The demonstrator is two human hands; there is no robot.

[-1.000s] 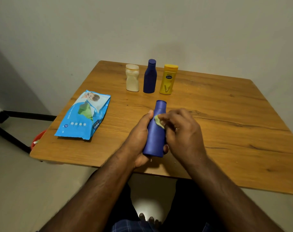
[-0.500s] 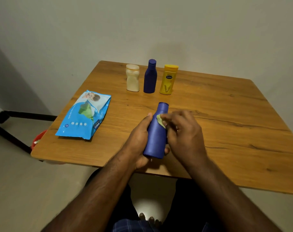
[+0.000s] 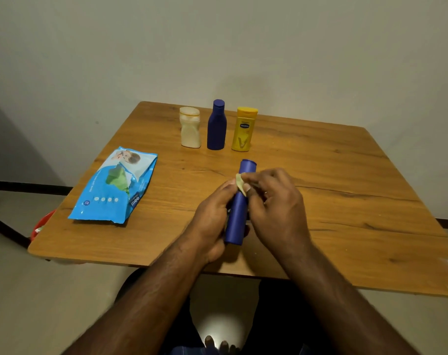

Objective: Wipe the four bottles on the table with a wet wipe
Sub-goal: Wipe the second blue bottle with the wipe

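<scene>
You are looking at a table [image 3: 320, 175] of warm orange-brown wood with darker grain streaks. The bottle in your hands [image 3: 237, 211] is solid deep blue, and the wipe [image 3: 240, 184] against it is pale yellowish-green. At the back stand a cream bottle [image 3: 190, 128], a second dark blue bottle [image 3: 216, 126] and a yellow bottle [image 3: 244, 130] carrying a small dark blue oval label. The wipes pack [image 3: 115, 185] is bright blue with white areas, a green patch and white lettering.

Dim, warm indoor light; soft shadows on the wall [image 3: 64, 60]; slight wide-angle bending at edges; forearms mildly blurred.
</scene>
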